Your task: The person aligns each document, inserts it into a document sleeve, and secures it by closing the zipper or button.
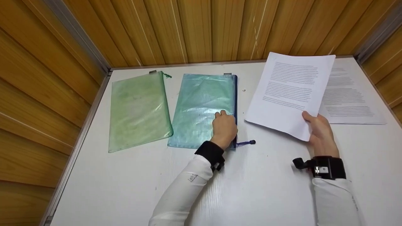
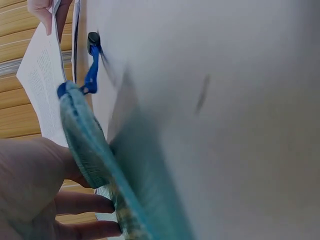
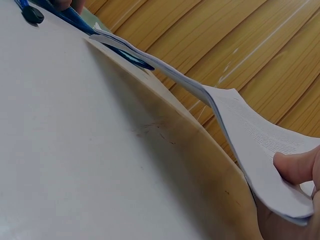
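A blue-green translucent zip pouch (image 1: pixel 201 97) lies on the white table, its dark blue zipper edge on the right. My left hand (image 1: pixel 224 128) grips the pouch near that edge; in the left wrist view the pouch's edge (image 2: pixel 82 135) is lifted off the table at the thumb and fingers. A blue zipper pull (image 1: pixel 246 143) sticks out at the near corner. With thumb on top and fingers below, my right hand (image 1: pixel 322 131) holds a stack of printed paper (image 1: pixel 290 91) raised and tilted. The stack's edge (image 3: pixel 222 125) bends in the right wrist view.
Left of the blue pouch lies a green zip pouch (image 1: pixel 138 110) with a green pull. More printed sheets (image 1: pixel 348 97) lie at the right, partly covered by the held stack. Wood-patterned panels (image 1: pixel 194 31) stand behind the table (image 1: pixel 125 188) and at its sides.
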Available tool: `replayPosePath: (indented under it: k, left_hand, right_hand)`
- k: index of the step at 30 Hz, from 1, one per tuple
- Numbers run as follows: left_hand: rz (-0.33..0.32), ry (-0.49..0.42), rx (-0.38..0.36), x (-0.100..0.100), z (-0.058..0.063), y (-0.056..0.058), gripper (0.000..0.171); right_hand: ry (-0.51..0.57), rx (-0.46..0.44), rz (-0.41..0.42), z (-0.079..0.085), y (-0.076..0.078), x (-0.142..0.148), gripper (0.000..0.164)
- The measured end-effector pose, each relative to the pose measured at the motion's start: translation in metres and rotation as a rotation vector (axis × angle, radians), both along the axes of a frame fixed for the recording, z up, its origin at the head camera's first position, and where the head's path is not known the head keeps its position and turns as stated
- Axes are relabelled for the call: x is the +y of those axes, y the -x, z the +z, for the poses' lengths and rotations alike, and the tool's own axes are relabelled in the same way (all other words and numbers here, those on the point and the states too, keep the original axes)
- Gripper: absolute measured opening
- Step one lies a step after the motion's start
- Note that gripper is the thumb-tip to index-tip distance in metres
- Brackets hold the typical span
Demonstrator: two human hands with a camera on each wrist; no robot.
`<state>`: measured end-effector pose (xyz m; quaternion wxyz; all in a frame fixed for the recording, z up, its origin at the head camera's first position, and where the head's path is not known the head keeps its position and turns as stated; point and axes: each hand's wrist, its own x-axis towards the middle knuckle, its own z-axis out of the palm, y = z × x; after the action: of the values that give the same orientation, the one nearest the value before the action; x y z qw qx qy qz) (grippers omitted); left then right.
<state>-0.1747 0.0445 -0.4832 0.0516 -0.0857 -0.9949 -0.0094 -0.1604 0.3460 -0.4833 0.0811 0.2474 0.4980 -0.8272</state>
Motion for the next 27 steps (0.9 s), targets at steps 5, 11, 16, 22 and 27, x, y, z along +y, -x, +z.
replayPosePath:
  k: [5,11,16,22,27]
  left_hand:
    - [-0.02,0.071,0.092,0.001,-0.003,0.003,0.018]
    - [0.005,0.048,0.169,-0.002,-0.006,0.003,0.015]
    - [0.02,-0.109,0.187,-0.009,-0.005,0.003,0.017]
    - [0.013,-0.368,0.185,-0.021,-0.031,0.019,0.027]
    - [0.005,-0.432,0.182,-0.026,-0.07,0.041,0.041]
  right_hand:
    - [-0.017,0.014,0.013,-0.002,0.001,-0.004,0.018]
    - [-0.05,0.04,0.04,-0.005,0.002,-0.007,0.02]
    - [-0.06,0.042,0.05,-0.007,0.0,-0.007,0.02]
    - [0.005,0.067,0.064,-0.007,-0.003,-0.008,0.021]
    - [0.081,0.085,0.091,-0.001,-0.001,-0.009,0.023]
